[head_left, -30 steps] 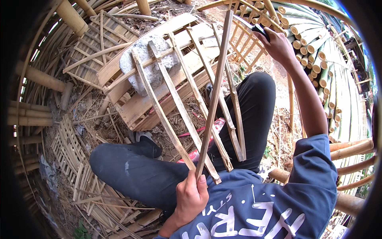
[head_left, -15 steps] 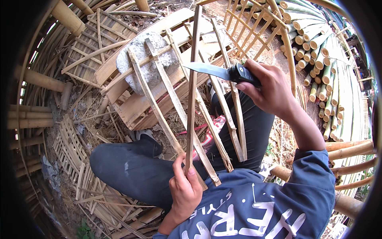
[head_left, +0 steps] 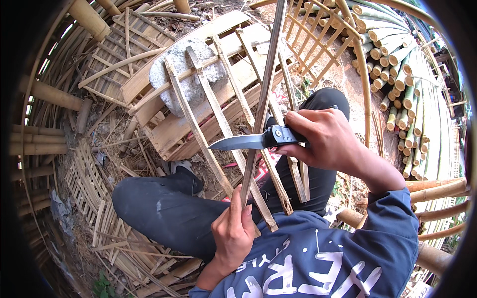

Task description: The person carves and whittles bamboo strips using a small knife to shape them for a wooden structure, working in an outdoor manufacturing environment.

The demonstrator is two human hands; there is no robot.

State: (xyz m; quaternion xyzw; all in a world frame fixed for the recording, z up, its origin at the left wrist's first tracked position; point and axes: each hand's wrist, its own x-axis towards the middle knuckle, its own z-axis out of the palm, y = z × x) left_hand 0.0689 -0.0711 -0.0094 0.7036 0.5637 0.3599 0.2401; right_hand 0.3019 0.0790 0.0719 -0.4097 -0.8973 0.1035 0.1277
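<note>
My left hand (head_left: 232, 229) is closed around the lower end of a dark bamboo strip (head_left: 267, 84), which slants up and to the right. In my right hand (head_left: 323, 136) is a folding knife (head_left: 241, 142) with a black handle. Its blade points left and crosses the strip a little above my left hand; whether it cuts in, I cannot tell. Beneath both lies a rack of pale bamboo slats (head_left: 214, 107) joined by a crossbar (head_left: 156, 93). The slats' near ends reach over my lap, and their far ends lie by a grey stone block (head_left: 166, 99).
The stone rests on a low wooden plank bench (head_left: 174, 131). Cut bamboo poles (head_left: 397, 74) are stacked at far right. A bamboo lattice frame (head_left: 318, 37) stands at the back, a slatted panel (head_left: 112, 59) lies back left, and loose strips (head_left: 129, 253) litter the near left.
The knife has come down along the strip toward my left hand. The strip's upper end has swung to the right, while my left hand keeps its hold.
</note>
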